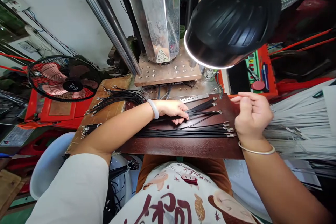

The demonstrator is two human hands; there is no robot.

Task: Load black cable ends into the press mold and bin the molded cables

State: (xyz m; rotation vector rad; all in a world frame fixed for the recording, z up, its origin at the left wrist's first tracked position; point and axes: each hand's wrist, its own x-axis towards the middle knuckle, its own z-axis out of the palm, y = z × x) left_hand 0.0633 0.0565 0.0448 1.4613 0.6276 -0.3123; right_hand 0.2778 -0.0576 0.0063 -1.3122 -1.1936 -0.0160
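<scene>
1. From this far end I am watching the left hand [174, 109] gripping several black cables [201, 106] between thumb and fingers, over the middle of the brown board [181, 145]
2. Those cables are running lengthwise along the board, slanting a little towards its far edge, with their metal tips [214, 99] pointing to its right end
3. The right hand [254, 115] is hovering near the board's right end, so I am judging it the nearer one to the tips, the left being farther back along the strands; I cannot tell whether its curled fingers are pinching anything
4. A second bundle [194, 133] is lying along the board's near side, its ends also facing right
5. Beyond the board's far edge, a drilled metal plate [168, 75] is sitting
</scene>
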